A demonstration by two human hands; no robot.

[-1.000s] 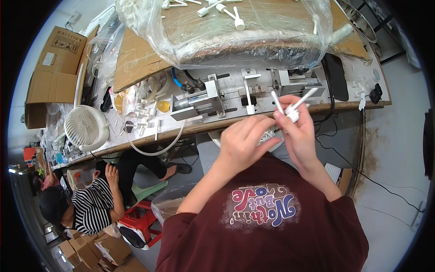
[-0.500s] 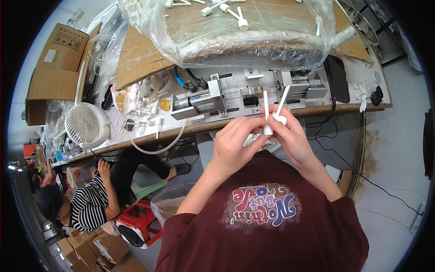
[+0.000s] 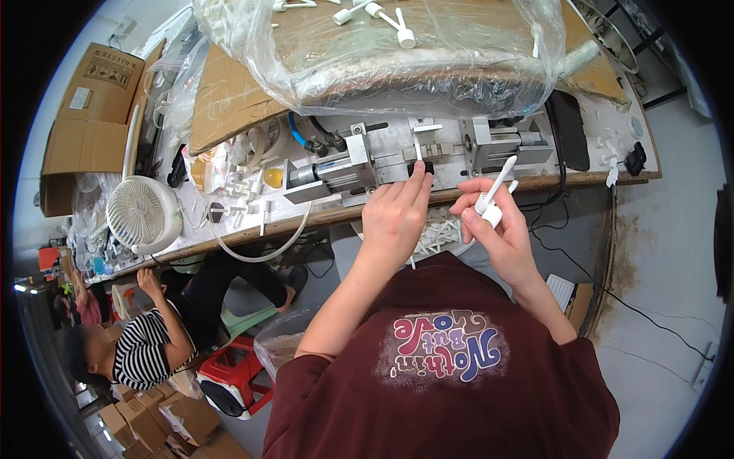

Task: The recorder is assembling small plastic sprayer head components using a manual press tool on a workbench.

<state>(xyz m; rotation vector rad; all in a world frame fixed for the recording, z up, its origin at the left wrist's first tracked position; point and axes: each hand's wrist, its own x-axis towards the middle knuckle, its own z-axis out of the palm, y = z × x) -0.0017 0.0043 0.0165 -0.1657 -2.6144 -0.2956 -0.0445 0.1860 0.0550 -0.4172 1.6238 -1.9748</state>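
Note:
My left hand (image 3: 394, 214) reaches to the metal clamping fixture (image 3: 428, 157) at the bench's front edge. Its fingertips are together on a white plastic stick part (image 3: 418, 144), which stands in the middle of the fixture; its lower end is hidden by the fingers. To the right, my right hand (image 3: 501, 233) is closed round white plastic sticks with cup-shaped ends (image 3: 489, 212). A second stick tip shows behind the first. Below the bench edge, a heap of similar white parts (image 3: 443, 232) lies at my lap.
Metal cylinder blocks flank the fixture, left (image 3: 329, 176) and right (image 3: 508, 145). A plastic-covered cardboard sheet (image 3: 344, 69) with white parts lies behind. At left stand a white fan (image 3: 145, 214) and looped hose (image 3: 287, 249). A person in stripes (image 3: 153, 344) sits at lower left.
My hands have parted. The left has moved forward to the fixture, where a white part now stands; the right has shifted slightly right and still holds white parts.

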